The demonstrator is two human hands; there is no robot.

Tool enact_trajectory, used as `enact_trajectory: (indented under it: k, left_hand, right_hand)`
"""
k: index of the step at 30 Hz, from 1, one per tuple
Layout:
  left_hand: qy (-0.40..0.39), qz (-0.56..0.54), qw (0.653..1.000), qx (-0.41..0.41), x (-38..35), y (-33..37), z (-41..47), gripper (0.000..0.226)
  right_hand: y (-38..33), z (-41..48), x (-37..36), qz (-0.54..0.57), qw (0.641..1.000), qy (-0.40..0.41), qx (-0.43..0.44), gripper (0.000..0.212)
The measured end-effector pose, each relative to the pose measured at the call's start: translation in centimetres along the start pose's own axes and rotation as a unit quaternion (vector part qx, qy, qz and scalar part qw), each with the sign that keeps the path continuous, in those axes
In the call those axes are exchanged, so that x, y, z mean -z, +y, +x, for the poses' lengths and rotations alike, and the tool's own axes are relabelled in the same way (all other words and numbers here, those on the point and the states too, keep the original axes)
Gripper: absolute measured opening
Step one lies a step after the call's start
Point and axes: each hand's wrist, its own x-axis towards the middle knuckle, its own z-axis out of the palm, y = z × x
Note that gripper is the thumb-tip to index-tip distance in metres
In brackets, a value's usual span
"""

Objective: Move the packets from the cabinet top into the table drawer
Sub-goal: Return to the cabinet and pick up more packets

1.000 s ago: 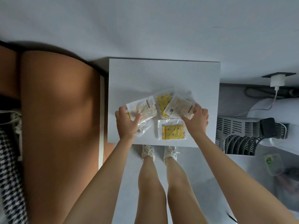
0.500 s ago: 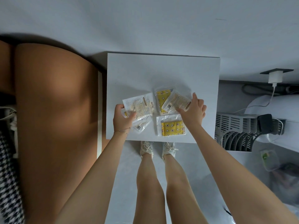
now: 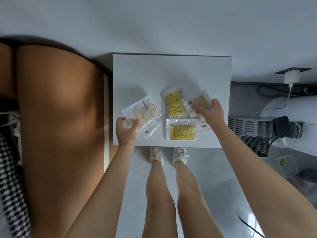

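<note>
Head — left hand (image 3: 126,130), right hand (image 3: 214,112) on packets (image 3: 141,111)

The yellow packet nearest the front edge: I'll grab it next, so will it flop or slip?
The yellow packet probably flops a little: thin clear wrap around a flat pad. Likely light and slippery: glossy film lying flat on the smooth cabinet top.

Packets (image 3: 182,130) on cabinet top (image 3: 171,71), left hand (image 3: 126,130) at left, right hand (image 3: 213,112) at right

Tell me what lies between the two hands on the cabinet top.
Head view: the far yellow packet and the near yellow packet lie between the left hand and right hand.
</note>
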Motion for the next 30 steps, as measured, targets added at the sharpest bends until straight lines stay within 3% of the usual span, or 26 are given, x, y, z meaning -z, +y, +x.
enact_trajectory:
  k: [5,10,12,16,20,26,30]
  left_hand:
    - [-0.021,-0.115,0.990,0.082,1.1,1.3,-2.6,0.038]
    - [-0.058,-0.107,0.989,0.082,2.0,2.7,-5.9,0.037]
    - [-0.063,-0.115,0.989,0.075,2.6,3.6,-7.1,0.035]
    - [-0.087,-0.132,0.985,0.071,3.7,5.1,-9.0,0.028]
    - [-0.113,-0.166,0.978,0.059,5.8,6.2,-11.3,0.026]
    - [-0.126,-0.189,0.972,0.064,9.4,6.3,-17.2,0.023]
    - [-0.108,-0.269,0.955,0.068,11.6,4.9,-21.1,0.041]
  right_hand:
    - [-0.1,-2.4,2.1,0.107,0.994,-0.027,-0.015,0.028]
    - [-1.1,-6.1,4.3,0.156,0.982,0.103,0.009,0.011]
    - [-1.4,-7.2,5.4,0.182,0.976,0.117,0.006,0.010]
    - [-2.1,-9.1,7.7,0.304,0.951,0.016,-0.054,0.010]
    - [-2.9,-13.1,9.3,0.388,0.917,-0.077,-0.054,0.015]
    - [-2.7,-18.4,11.6,0.378,0.911,-0.161,-0.027,0.016]
    - [-2.4,-20.8,11.8,0.301,0.929,-0.216,-0.024,0.033]
